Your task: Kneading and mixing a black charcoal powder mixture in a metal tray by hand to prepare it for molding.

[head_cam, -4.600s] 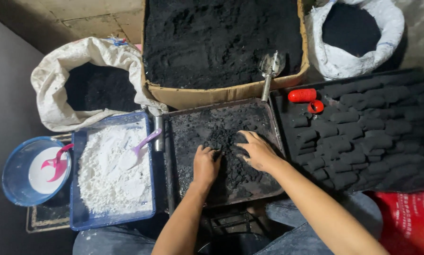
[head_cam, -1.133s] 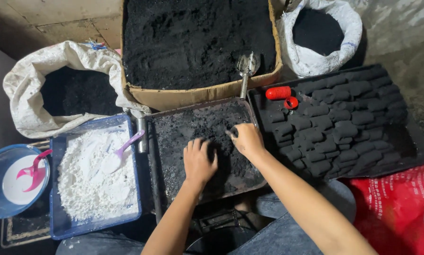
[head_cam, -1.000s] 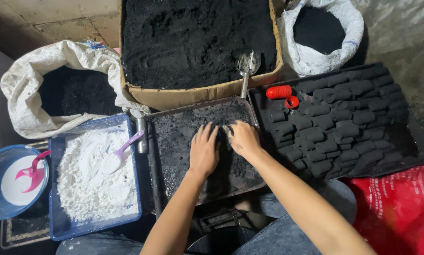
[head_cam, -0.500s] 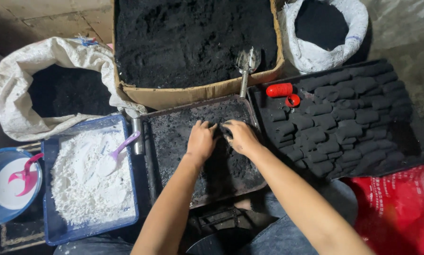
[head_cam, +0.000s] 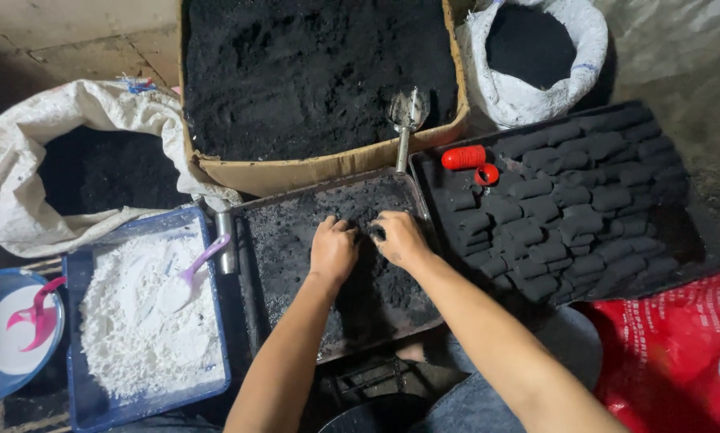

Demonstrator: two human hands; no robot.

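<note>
Near the middle of the frame, the left hand [head_cam: 333, 250] and the right hand [head_cam: 400, 237] sit close together on a dark metal tray [head_cam: 257, 240] full of black powder [head_cam: 296, 240]. Both hands are curled, with the fingers bent down into the powder, and you cannot tell if they are squeezing a lump between them. Just to the right of the tray is a black board [head_cam: 673, 240] with many dark, pillow-shaped lumps [head_cam: 568, 216] in rows, and a red tube [head_cam: 463, 157] with a red ring [head_cam: 487, 174] lies at its upper left corner. At the top middle is a big cardboard box [head_cam: 296, 172] of black powder, with a metal scoop [head_cam: 406, 116] leaning over its edge. A white sack [head_cam: 15, 200] of black powder sits at the left, and another white sack [head_cam: 592, 48] at the upper right. At the lower left is a blue tub [head_cam: 75, 321] of white powder [head_cam: 135, 321] with a purple spoon [head_cam: 188, 277] in it
</note>
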